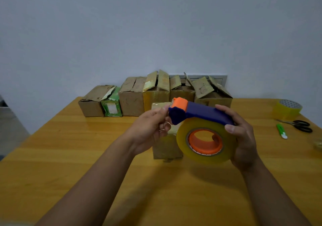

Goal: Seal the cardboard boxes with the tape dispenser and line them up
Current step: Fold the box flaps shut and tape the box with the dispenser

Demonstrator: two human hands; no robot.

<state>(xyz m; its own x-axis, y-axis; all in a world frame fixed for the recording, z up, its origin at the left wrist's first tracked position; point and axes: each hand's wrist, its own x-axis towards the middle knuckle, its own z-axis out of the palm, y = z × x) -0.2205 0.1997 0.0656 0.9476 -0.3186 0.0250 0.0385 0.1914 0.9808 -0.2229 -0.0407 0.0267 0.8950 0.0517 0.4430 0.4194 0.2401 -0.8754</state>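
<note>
My right hand (244, 138) grips the blue and orange tape dispenser (200, 114) with its big roll of clear yellowish tape, held above the table's middle. My left hand (151, 128) pinches at the dispenser's front end, where the tape's loose end would be; the tape itself is too clear to make out. Beneath the hands a small taped cardboard box (165, 145) lies on the table, partly hidden. A row of several cardboard boxes (132, 98) stands along the far edge against the wall; those on the right (209, 90) have flaps up.
The wooden table (69, 147) runs out to both sides. At the right lie a spare tape roll (287, 110), black scissors (301, 125), a green utility knife (281, 130) and a small clear object (318, 144) at the frame's edge.
</note>
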